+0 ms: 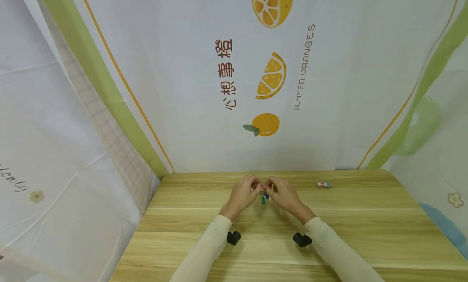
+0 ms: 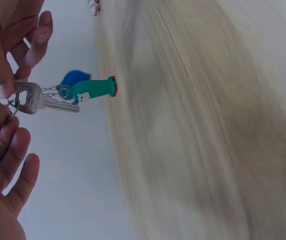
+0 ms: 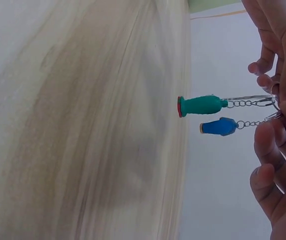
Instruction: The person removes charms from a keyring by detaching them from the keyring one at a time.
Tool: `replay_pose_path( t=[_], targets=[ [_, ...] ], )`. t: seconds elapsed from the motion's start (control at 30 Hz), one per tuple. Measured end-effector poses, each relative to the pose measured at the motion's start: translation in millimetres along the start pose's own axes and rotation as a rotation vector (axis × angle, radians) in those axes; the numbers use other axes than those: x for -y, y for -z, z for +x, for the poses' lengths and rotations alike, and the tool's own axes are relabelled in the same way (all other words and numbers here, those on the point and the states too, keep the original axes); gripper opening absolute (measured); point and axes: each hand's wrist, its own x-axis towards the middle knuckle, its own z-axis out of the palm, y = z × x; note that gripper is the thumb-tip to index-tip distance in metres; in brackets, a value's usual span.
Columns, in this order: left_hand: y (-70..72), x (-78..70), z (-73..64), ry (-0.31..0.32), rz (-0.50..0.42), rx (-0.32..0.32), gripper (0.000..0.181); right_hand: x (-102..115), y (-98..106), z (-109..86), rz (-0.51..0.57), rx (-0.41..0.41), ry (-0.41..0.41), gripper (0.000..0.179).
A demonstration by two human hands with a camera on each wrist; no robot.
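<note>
Both hands meet over the far middle of the table. My left hand (image 1: 243,194) pinches a metal key ring (image 2: 14,114) between thumb and fingers. From the other side, my right hand (image 1: 284,194) pinches at the same ring, its fingertips close to the key's head. A silver key (image 2: 32,98) hangs from the ring, along with a green figure charm (image 2: 95,89) with a red base and a blue charm (image 3: 219,126), both on short chains. Fingertips hide part of the ring, so whether it is spread apart I cannot tell.
A small pink and grey charm-like item (image 1: 324,185) lies on the wooden table (image 1: 204,253) to the right of the hands, near the back edge. Black wrist devices (image 1: 302,240) show beneath the sleeves. A white cloth printed with oranges (image 1: 197,91) hangs behind the table.
</note>
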Motion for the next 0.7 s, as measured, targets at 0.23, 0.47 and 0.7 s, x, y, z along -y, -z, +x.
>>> replay_pose_path(
  t=[0.23,0.47,0.7],
  targets=[
    [0.5,2.5,-0.8,0.001,0.008,-0.018,0.006,-1.2,0.4,0.1,0.015,0.010,0.010,0.007],
    [0.0,4.0,-0.9,0.003,-0.020,-0.014,0.010,-2.9,0.8,-1.3,0.022,0.014,-0.010,0.007],
    [-0.7,2.5,-1.2,0.020,-0.042,-0.006,0.013,-2.9,0.0,-0.9,0.021,0.024,-0.044,0.007]
  ],
)
